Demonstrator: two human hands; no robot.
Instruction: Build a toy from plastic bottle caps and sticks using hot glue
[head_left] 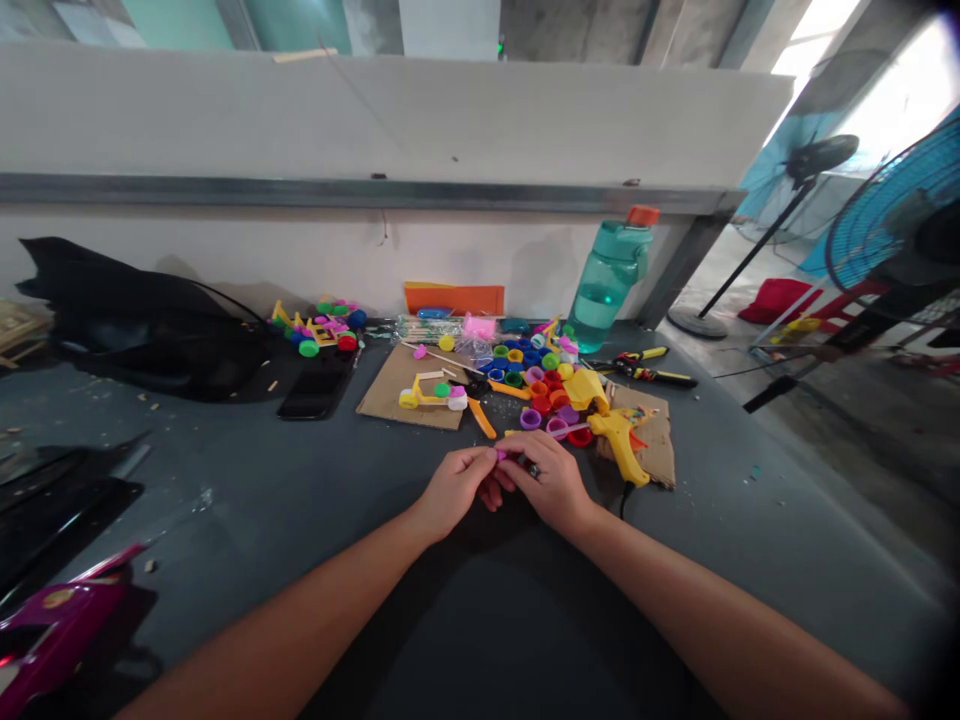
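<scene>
Near the middle of the grey table, my left hand (455,490) and my right hand (551,478) meet, fingers closed around a small pink-purple piece (501,455). Both hands pinch it, and most of it is hidden by the fingers. Just beyond them lie an orange stick (481,418) and many coloured bottle caps (531,418). A small yellow model with round caps (433,397) sits on a cardboard sheet (382,385). To the right of my right hand, a yellow glue gun (621,445) rests on another cardboard piece (661,440).
A teal bottle (600,290) stands at the back beside pliers (652,375). Left are a black phone (315,390), a black bag (142,320) and more coloured pieces (319,328). A magenta tool (71,615) lies front left. Fans (900,220) stand off the table's right side.
</scene>
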